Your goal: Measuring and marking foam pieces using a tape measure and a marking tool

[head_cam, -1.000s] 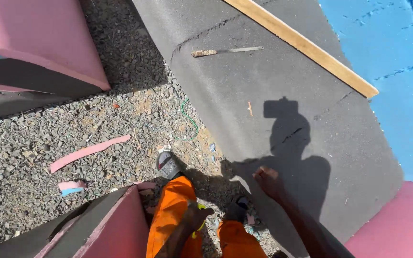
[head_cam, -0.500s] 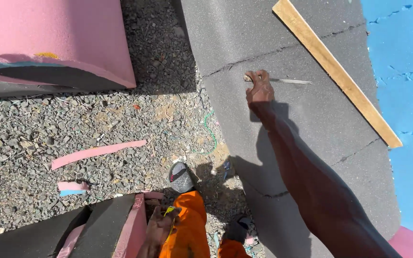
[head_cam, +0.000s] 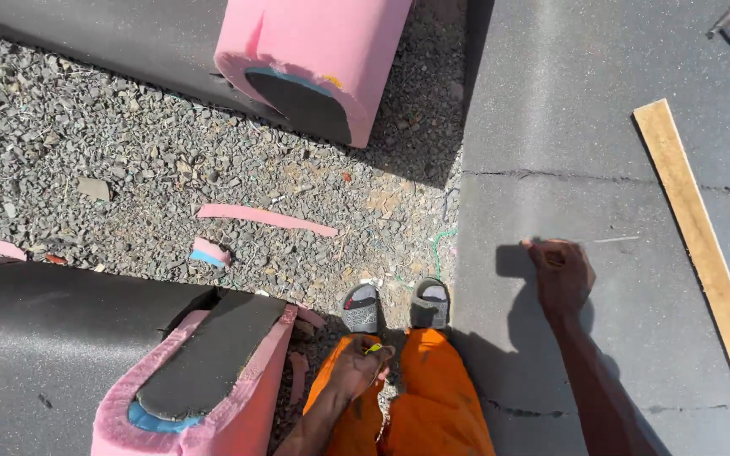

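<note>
**Entry: 2 hands, 1 blade, standing at the gravel edge**

1. My right hand (head_cam: pixel 561 272): clenched around the handle of a thin knife (head_cam: pixel 617 241). The pale blade sticks out to the right, low over the grey sheet (head_cam: pixel 551 127) and close to lying on it. I cannot tell whether the tip touches.
2. My left hand (head_cam: pixel 355 369): fingers curled on a small yellow-green object (head_cam: pixel 373 348), resting against my orange trousers (head_cam: pixel 433 405). What the object is, I cannot tell; it is too small.
3. My 2 shoes (head_cam: pixel 362 307): toes on the gravel (head_cam: pixel 128 152), right at the border of the grey sheet.
4. Wooden batten (head_cam: pixel 696 245): lies diagonally on the sheet, to the right of the knife and apart from it.
5. Pink foam block (head_cam: pixel 204 397) with a dark face: just left of my legs. A 2nd pink foam roll (head_cam: pixel 314 51) lies further ahead.
6. Pink foam strip (head_cam: pixel 264 218) and a short offcut (head_cam: pixel 210 252): loose on the gravel.

**Risks as I judge them**

- The blade is bare and my legs are near. A careless swing of the right arm inward could bring the edge toward my knee or my left hand.
- Gravel is loose underfoot. A slipped shoe while I am bent over with a knife could pitch me onto the blade.
- My left hand is occupied, so it cannot brace me or steady anything quickly.
- Hard sun and my own shadow (head_cam: pixel 517 312) fall across the sheet beside the blade, so I could misjudge where the thin tip lies.
</note>
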